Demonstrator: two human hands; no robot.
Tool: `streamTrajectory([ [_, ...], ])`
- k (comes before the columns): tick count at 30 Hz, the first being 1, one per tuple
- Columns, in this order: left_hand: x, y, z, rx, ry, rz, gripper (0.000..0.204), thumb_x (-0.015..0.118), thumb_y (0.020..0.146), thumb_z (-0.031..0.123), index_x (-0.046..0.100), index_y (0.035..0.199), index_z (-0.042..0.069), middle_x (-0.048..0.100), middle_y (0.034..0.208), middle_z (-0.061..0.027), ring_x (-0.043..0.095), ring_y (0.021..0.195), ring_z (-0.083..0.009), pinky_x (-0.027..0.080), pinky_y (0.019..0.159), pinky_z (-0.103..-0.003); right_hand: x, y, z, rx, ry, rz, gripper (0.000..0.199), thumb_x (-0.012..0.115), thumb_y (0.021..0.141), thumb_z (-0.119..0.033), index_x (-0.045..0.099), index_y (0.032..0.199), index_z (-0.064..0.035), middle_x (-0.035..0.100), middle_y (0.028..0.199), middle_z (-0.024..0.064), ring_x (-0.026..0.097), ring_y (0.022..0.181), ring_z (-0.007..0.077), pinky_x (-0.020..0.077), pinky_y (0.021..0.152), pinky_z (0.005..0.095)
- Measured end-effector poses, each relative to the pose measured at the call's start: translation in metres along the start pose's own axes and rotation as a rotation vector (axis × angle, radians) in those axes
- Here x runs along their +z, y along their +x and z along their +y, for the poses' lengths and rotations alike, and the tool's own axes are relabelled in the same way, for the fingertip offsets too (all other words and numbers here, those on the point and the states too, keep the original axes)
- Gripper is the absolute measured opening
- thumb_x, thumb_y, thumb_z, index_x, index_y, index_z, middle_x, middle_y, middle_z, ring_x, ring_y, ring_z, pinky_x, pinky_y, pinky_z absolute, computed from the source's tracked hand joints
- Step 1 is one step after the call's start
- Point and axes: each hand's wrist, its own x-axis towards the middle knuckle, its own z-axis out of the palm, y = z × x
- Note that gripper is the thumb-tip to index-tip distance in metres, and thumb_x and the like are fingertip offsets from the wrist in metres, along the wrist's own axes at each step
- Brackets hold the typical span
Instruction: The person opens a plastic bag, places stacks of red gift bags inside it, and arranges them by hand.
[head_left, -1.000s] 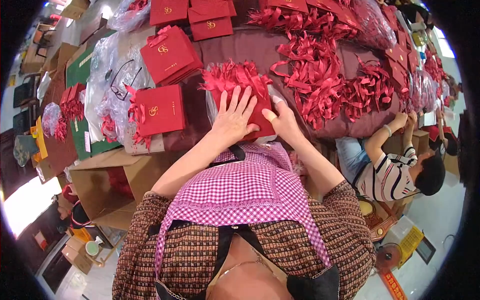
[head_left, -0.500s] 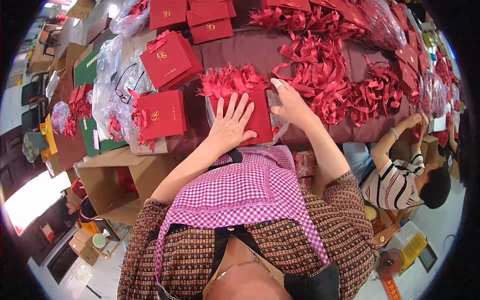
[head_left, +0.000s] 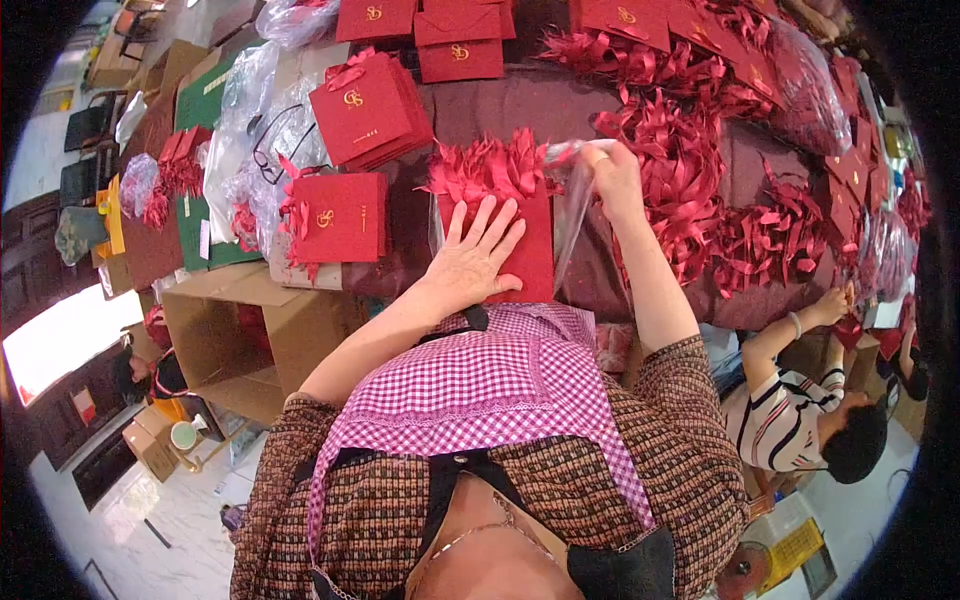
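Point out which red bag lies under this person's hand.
The red bag by the apron, under the left hand; the gold-marked bags to its left lie untouched.

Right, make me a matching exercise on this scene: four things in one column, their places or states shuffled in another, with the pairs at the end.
Things:
1. The person's left hand
2. The person's right hand
3. Brown cardboard box
4. Dark-framed eyeglasses

Places and states:
A. Lying on crumpled clear plastic
B. Open, left of the purple-and-white checked apron
C. Spread, palm down, on a flat red rectangular bag with red ribbons
D. Holding thin clear plastic film

Pairs: 1-C, 2-D, 3-B, 4-A
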Motion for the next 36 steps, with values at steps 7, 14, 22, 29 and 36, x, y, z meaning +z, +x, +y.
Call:
streamTrajectory([
  [7, -0.002, -0.001, -0.001, -0.022, -0.004, 0.005, 0.089, 0.061, 0.073, 0.06, 0.038, 0.14, 0.006, 0.02, 0.153, -0.0162, 0.015, 0.141, -0.0376, 0.011, 0.111, -0.06, -0.022, 0.007, -0.006, -0.524, -0.753, -0.215, 0.055, 0.068, 0.076, -0.01, 0.048, 0.127, -0.0035, 0.053, 0.121, 0.0183, 0.051, 0.112, 0.0326, 0.0402, 0.098, 0.0383],
  [14, -0.002, 0.003, -0.002, 0.027, -0.043, 0.046, 0.09, 0.06, 0.073, 0.059, 0.037, 0.141, 0.005, 0.023, 0.152, -0.0159, 0.017, 0.141, -0.0372, 0.012, 0.111, -0.059, 0.014, 0.046, -0.012, -0.558, -1.435, -0.6, 0.029, 0.055, 0.08, -0.014, 0.058, 0.107, -0.0061, 0.064, 0.094, 0.0188, 0.061, 0.092, 0.0362, 0.0478, 0.078, 0.0459],
  [22, 0.002, 0.002, -0.009, 0.006, -0.09, 0.073, 0.09, 0.059, 0.075, 0.059, 0.033, 0.143, 0.005, 0.022, 0.152, -0.0153, 0.016, 0.141, -0.0356, 0.012, 0.111, -0.058, 0.02, 0.037, -0.074, -0.717, -0.842, -0.133, 0.027, 0.056, 0.086, -0.006, 0.057, 0.113, -0.0032, 0.063, 0.103, 0.016, 0.057, 0.099, 0.0337, 0.0447, 0.089, 0.0376],
  [29, 0.01, 0.006, -0.011, -0.031, -0.096, 0.068, 0.077, 0.056, 0.081, 0.052, 0.037, 0.141, 0.008, 0.024, 0.152, -0.0119, 0.015, 0.143, -0.0303, 0.008, 0.114, -0.053, 0.065, -0.132, -0.024, -1.033, -0.536, -0.306, 0.035, 0.06, 0.081, -0.002, 0.054, 0.115, 0.0015, 0.056, 0.113, 0.021, 0.053, 0.106, 0.0383, 0.0425, 0.094, 0.044],
  [36, 0.019, 0.003, -0.032, 0.051, -0.517, 0.423, 0.046, 0.058, 0.08, 0.01, 0.052, 0.125, 0.003, 0.05, 0.134, -0.0144, 0.036, 0.134, -0.0294, 0.023, 0.112, -0.048, 0.073, -0.124, 0.017, -0.616, -0.555, -0.27, 0.054, 0.052, 0.09, -0.008, 0.032, 0.139, 0.0037, 0.042, 0.136, 0.0262, 0.042, 0.126, 0.0401, 0.0315, 0.107, 0.0454],
])
